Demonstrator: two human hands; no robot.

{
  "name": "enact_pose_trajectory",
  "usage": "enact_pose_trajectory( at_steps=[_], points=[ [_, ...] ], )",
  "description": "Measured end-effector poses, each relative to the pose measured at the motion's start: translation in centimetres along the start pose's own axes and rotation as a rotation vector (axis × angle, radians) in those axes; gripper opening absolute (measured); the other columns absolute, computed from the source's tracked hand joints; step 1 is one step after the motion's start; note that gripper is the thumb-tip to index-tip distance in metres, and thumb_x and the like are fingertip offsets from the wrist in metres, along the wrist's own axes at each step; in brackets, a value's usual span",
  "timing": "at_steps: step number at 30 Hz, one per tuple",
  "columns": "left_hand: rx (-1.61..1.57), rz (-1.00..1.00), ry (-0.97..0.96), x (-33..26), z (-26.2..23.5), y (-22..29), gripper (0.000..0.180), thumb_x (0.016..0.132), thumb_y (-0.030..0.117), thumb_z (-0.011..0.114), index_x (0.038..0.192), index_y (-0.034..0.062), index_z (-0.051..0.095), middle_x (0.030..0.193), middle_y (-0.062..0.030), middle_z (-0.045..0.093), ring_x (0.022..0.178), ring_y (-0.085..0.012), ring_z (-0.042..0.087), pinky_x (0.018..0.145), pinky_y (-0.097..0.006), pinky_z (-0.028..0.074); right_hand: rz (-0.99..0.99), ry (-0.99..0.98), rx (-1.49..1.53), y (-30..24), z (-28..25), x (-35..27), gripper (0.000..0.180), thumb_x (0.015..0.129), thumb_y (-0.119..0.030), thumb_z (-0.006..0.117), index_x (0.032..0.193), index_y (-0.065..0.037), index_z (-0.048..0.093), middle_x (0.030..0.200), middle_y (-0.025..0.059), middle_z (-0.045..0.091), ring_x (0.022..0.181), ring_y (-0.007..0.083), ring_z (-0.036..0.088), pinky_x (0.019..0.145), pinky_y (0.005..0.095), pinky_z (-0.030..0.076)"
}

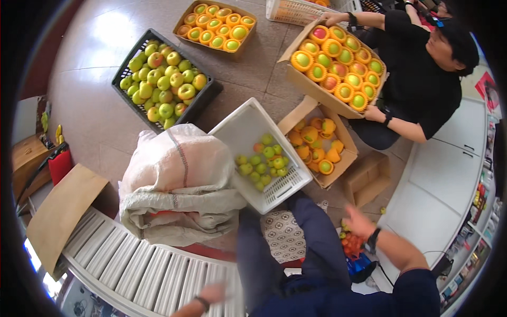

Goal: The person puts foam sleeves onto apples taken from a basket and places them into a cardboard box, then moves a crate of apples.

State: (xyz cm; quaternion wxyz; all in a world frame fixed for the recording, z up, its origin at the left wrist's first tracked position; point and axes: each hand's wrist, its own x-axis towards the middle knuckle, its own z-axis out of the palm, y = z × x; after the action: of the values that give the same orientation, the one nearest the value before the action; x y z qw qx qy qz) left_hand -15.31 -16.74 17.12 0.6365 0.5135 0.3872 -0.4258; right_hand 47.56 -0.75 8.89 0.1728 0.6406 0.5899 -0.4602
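Observation:
My left hand point(214, 292) is blurred by motion beside my left leg, over a white slatted surface; its fingers are smeared. To my right, my right hand point(360, 222) is slightly blurred with fingers apart, holding nothing I can see. It is just above a pile of orange foam nets point(353, 246) and a few green apples. Between my knees and the floor ahead, a white plastic crate point(224, 132) holds several green apples point(261, 168). Right of it, a cardboard box point(346, 165) contains orange foam nets point(317, 141), some around apples.
A co-worker point(422, 68) grips a cardboard box point(298, 79) of netted apples. A black crate point(203, 103) of loose apples and another box point(244, 46) of netted apples stand ahead. A woven sack point(158, 164) bulges at left; a small cardboard box point(368, 182) sits by white cabinets point(438, 185).

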Motion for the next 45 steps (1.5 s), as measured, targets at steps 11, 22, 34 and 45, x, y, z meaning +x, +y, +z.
enact_pose_trajectory(
  at_steps=[11,22,34,45],
  points=[
    [0.232,-0.217,0.014,-14.2,-20.4,-8.1,0.045,0.091,0.037,0.061,0.125,0.0074,0.063,0.126,-0.0231,0.062,0.119,-0.0398,0.060,0.109,-0.048,0.041,-0.510,-0.932,0.659,5.1,-2.2,-21.8,0.043,0.095,-0.030,0.061,0.133,-0.009,0.060,0.120,0.0095,0.068,0.093,0.0226,0.068,0.074,0.0433,0.057],
    [-0.554,-0.429,1.809,11.5,-55.4,-15.4,0.051,0.091,0.030,0.058,0.102,-0.0186,0.064,0.106,-0.0414,0.063,0.107,-0.0540,0.061,0.092,-0.054,0.047,-0.339,0.790,-0.267,-20.4,-16.3,29.4,0.050,0.087,-0.028,0.072,0.128,-0.003,0.055,0.125,0.0154,0.059,0.113,0.0317,0.059,0.097,0.0429,0.047],
    [-1.008,-0.104,1.776,21.5,-58.3,-22.9,0.066,0.105,0.048,0.037,0.097,-0.0101,0.067,0.084,-0.0215,0.069,0.076,-0.0332,0.066,0.070,-0.044,0.049,-0.323,0.707,-1.031,-24.3,-16.0,43.1,0.012,0.077,-0.016,0.063,0.082,-0.015,0.074,0.083,0.0040,0.065,0.088,0.0230,0.060,0.077,0.0401,0.042],
    [-0.957,-0.562,1.799,21.6,-58.8,-18.0,0.065,0.107,0.047,0.029,0.103,-0.0092,0.062,0.106,-0.0355,0.065,0.104,-0.0531,0.060,0.090,-0.057,0.045,-0.396,0.583,-0.846,-27.6,-15.1,45.8,0.005,0.073,-0.013,0.065,0.074,-0.012,0.070,0.079,0.0062,0.063,0.085,0.0254,0.061,0.075,0.0408,0.043]
  ],
)
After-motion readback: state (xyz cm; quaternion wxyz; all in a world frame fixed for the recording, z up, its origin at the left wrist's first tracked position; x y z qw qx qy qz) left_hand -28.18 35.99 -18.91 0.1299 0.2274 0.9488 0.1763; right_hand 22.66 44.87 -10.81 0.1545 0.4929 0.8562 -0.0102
